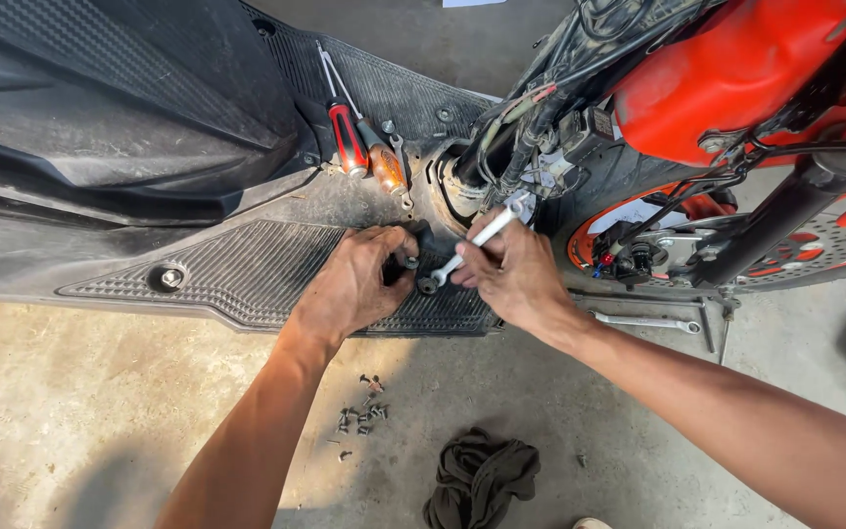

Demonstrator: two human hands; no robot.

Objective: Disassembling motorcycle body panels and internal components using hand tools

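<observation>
Low in the frame, a dark rag (480,478) and loose screws (361,416) lie on the concrete floor (100,411). At centre, the right hand (513,274) closes around a small spanner (470,245), long axis slanting up-right, lower end at a bolt (427,285) just left. The left hand (359,279), equally near, presses closed fingers on the black footboard (247,269).

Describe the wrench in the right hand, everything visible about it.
The wrench is a slim, silver, bare-metal combination spanner. It lies tilted, its open end up and to the right, its ring end down on a fastener at the edge of the ribbed black footboard. The right hand grips its shaft near the middle, hiding part of it. The left hand rests on the footboard just beside the ring end; whether it touches the wrench cannot be told.
</observation>
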